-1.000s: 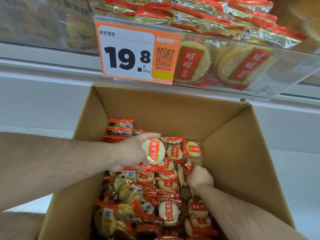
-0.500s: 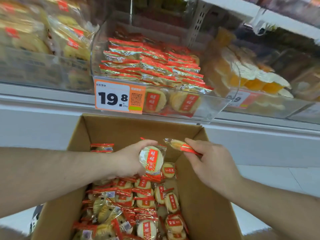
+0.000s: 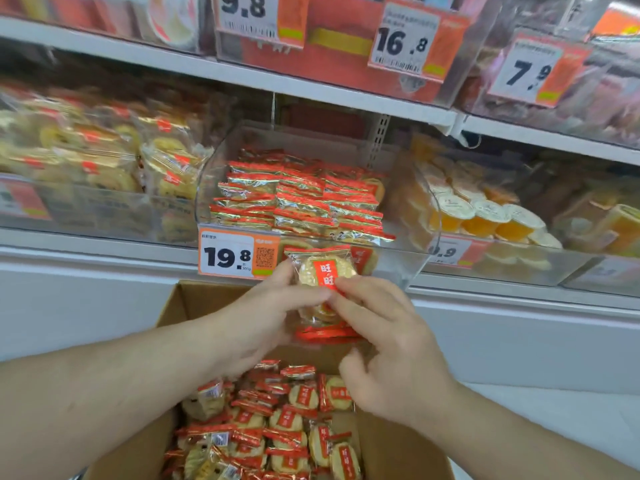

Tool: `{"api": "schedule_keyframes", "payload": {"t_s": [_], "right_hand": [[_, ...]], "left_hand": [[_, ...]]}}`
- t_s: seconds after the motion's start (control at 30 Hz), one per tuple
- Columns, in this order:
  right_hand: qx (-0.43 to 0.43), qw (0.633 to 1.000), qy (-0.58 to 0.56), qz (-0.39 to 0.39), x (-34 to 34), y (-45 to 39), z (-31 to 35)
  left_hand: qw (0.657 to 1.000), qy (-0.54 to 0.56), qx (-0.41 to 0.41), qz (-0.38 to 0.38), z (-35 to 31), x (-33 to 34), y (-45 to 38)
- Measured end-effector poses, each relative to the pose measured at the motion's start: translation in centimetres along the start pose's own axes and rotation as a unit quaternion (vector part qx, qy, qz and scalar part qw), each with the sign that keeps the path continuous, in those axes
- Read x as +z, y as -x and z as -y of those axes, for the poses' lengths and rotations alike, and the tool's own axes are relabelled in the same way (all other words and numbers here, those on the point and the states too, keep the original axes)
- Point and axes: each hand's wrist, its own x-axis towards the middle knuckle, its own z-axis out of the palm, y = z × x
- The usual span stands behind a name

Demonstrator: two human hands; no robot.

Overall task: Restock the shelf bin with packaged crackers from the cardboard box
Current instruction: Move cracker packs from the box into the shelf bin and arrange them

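Observation:
An open cardboard box (image 3: 173, 306) below me holds several red-and-gold cracker packets (image 3: 287, 420). Above it a clear plastic shelf bin (image 3: 408, 265) is stacked with the same packets (image 3: 298, 199). My left hand (image 3: 263, 317) and my right hand (image 3: 384, 344) meet above the box, just in front of the bin's lower front. Between them they hold a small bunch of cracker packets (image 3: 325, 271), the front one upright with its red label facing me. Fingers of both hands pinch the bunch.
An orange price tag (image 3: 235, 254) reading 19.8 hangs on the bin's front left. Neighbouring bins hold yellow pastries (image 3: 104, 157) on the left and orange jelly cups (image 3: 485, 216) on the right. A white shelf edge (image 3: 311, 88) runs above the bin.
Both hands rose out of the box and came together, merging their packets into one bunch in front of the bin. My view tilted up toward the shelves.

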Motion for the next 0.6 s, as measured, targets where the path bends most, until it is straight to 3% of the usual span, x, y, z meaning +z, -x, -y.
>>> {"api": "schedule_keyframes", "payload": {"t_s": [0.1,0.2,0.27,0.33,0.4,0.6], "right_hand": [[0.030,0.998,-0.035,-0.034,-0.2,-0.9,-0.3],[0.066,0.994,-0.020,-0.079,-1.4,-2.4,-1.3],[0.121,0.992,-0.013,-0.013,-2.5,-3.3,-1.8],[0.183,0.975,-0.046,0.121,-3.2,-3.6,-2.0],[0.214,0.952,-0.079,0.205,-3.2,-3.5,-2.0],[0.252,0.936,-0.093,0.230,-2.8,-3.4,-1.5]], "left_hand": [[0.993,-0.110,0.018,-0.042,-0.4,-0.1,0.2],[0.967,-0.245,0.063,-0.013,-0.8,-0.5,0.4],[0.936,-0.341,0.078,0.030,-1.2,-0.8,0.5],[0.898,-0.427,0.093,0.043,-1.8,-0.5,0.8],[0.871,-0.475,0.112,0.050,-2.4,-0.1,0.9],[0.807,-0.576,0.102,0.083,-3.3,0.5,0.9]]}}
